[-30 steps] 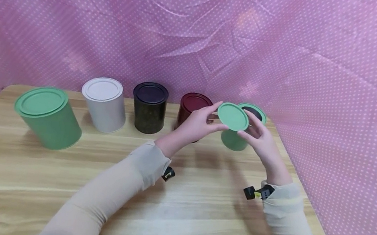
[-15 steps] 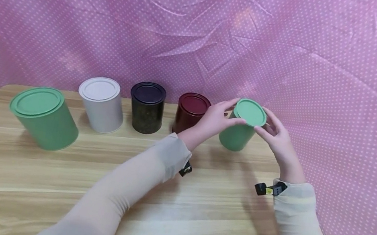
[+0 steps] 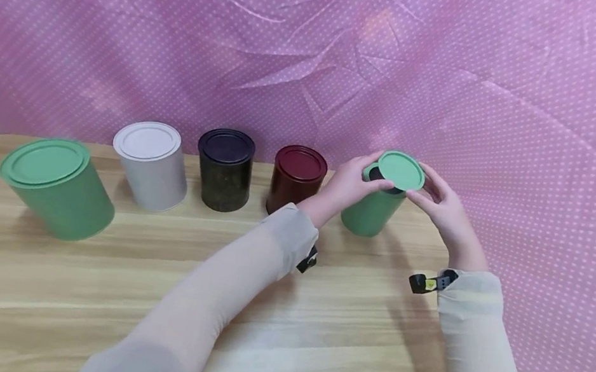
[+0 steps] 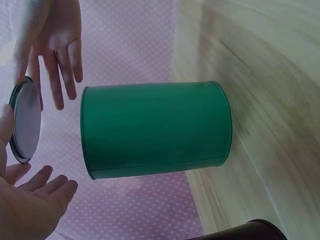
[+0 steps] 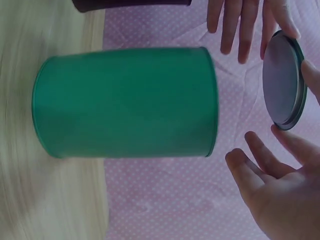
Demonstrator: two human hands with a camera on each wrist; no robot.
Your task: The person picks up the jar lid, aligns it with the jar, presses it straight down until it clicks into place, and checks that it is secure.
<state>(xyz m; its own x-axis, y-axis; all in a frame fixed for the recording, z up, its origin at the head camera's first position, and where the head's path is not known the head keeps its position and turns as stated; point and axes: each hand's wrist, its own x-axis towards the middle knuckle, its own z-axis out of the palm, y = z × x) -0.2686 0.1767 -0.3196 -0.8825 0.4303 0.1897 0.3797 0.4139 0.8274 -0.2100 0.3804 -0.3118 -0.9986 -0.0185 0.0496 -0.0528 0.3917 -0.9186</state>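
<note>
A round green lid (image 3: 401, 170) is held between both hands, above an open green can (image 3: 368, 212) at the table's right. My left hand (image 3: 349, 186) pinches the lid's left edge between thumb and finger. On the opposite edge, my right hand (image 3: 451, 222) grips it the same way, its other fingers spread. Both wrist views show a gap between the lid (image 4: 26, 120) and the rim of the upright can (image 5: 127, 102). The lid's underside looks grey and shiny. In the head view, the can's dark inside shows under the lid's near left edge.
Left of the open can stand a dark red can (image 3: 299, 176), a black can (image 3: 225, 172), a white can (image 3: 153, 167) and a larger green can (image 3: 57, 188), all lidded. A pink dotted cloth (image 3: 295, 50) hangs behind and to the right of the wooden table (image 3: 85, 295).
Both hands carried the lid right and back over the open green can, covering its mouth in the head view. Since then the lid has risen slightly, and the can's dark inside shows again.
</note>
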